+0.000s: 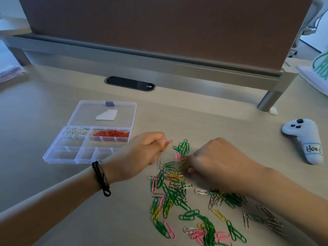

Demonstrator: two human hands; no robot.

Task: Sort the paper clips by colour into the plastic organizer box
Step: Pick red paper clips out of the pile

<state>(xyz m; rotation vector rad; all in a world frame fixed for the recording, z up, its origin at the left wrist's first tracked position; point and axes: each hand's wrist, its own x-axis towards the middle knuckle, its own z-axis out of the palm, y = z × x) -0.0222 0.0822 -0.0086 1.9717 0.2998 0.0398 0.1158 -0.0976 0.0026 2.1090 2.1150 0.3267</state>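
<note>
White and red clips already fill two compartments of my organizer box (87, 144), while right of it my left hand (142, 153) pinches red clips (167, 144) and my right hand (213, 162) picks at the large unsorted pile (186, 201).

On the bench (53, 183), the left hand (142, 153) is gripping orange clips (167, 144) while the right hand (216, 162) is reaching into the mixed paper clips (177, 192) beside the open organizer box (58, 157).

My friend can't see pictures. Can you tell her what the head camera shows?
Two hands sort a pile of clips on a desk: the left hand holds a few red ones, the right hand picks at the pile. To the left, an open box holds white and red clips.
</note>
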